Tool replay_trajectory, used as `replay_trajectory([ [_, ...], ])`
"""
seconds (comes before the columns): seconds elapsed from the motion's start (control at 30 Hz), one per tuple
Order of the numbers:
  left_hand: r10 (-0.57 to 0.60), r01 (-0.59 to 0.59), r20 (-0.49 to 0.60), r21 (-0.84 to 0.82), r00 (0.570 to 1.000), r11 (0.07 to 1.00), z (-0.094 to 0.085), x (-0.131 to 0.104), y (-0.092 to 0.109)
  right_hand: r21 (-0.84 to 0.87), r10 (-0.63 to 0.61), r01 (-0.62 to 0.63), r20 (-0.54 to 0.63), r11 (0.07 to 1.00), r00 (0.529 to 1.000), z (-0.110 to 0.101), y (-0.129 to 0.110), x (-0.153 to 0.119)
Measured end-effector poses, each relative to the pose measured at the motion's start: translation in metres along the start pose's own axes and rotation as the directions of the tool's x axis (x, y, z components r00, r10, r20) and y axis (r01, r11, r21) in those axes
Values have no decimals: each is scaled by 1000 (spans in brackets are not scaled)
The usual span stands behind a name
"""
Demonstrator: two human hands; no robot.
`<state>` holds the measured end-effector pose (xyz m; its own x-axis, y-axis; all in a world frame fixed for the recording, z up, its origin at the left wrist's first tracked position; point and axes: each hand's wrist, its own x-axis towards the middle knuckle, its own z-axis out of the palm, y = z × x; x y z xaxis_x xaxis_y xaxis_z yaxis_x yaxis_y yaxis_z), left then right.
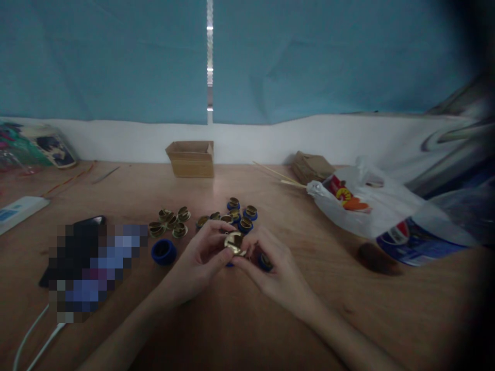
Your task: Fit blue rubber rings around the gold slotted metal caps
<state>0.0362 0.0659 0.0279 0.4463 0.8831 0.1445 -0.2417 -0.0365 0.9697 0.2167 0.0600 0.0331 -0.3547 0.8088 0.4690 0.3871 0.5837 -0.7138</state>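
A shiny gold-coloured round piece [235,243] is held between my two hands near the middle of the view. My left hand [207,251] grips its left side with thumb and fingers. From the right, the thumb and fingers of my right hand [268,257] pinch the same piece. Several gold round pieces [170,221] lie grouped to the left, beyond a blue ring-shaped cup [163,252]. Just past my hands stand several gold pieces in blue holders [245,223]. Another blue item [265,262] is partly hidden by my right hand.
An open cardboard box [192,159] stands near the wall. At the left are a dark phone [77,247], a pixelated patch, white cables [38,342] and a white power strip [21,212]. A plastic bag [348,206], a Pepsi bottle [421,239] and a brown packet [312,167] lie right.
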Motion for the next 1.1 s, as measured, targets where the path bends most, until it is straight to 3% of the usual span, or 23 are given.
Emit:
replay_trajectory([
  [0.13, 113, -106, -32, 165, 993, 981, 1, -2, -3, -6, -9, 10, 9, 1000, 1000, 1, 2, 0],
  [0.27, 220, -185, -7, 511, 976, 839, -2, -2, -5, -38, -40, 41, 27, 998, 999, 0, 3, 1],
  [0.4, 406, -275, -19, 706, 914, 653, -6, -1, -6, -79, -45, 50, 68, 996, 997, 2, 5, -1],
  [0.5, 482, -294, -57, 728, 874, 619, -5, -1, -5, -54, -34, 37, 70, 998, 997, 4, 7, -3],
  [0.63, 413, -224, -174, 625, 894, 748, -3, -2, -5, -16, 13, -13, 33, 1000, 999, 2, 7, -2],
  [0.73, 321, -170, -222, 514, 921, 841, -4, -2, -6, -11, 11, -10, 122, 1000, 992, -1, 6, 0],
  [0.8, 305, -168, -209, 496, 929, 852, -5, -1, -6, 7, 9, -10, 171, 1000, 985, -2, 6, 1],
  [0.87, 323, -173, -179, 562, 929, 809, -5, 0, -5, -1, 8, -8, 170, 1000, 985, -2, 7, 0],
  [0.97, 338, -148, -116, 735, 934, 661, -5, -1, -1, -94, -31, 45, 148, 995, 989, -2, 10, -2],
  [1.1, 262, -121, -34, 824, 965, 554, -4, -4, 1, -224, -85, 124, 176, 967, 981, -2, 13, -3],
])
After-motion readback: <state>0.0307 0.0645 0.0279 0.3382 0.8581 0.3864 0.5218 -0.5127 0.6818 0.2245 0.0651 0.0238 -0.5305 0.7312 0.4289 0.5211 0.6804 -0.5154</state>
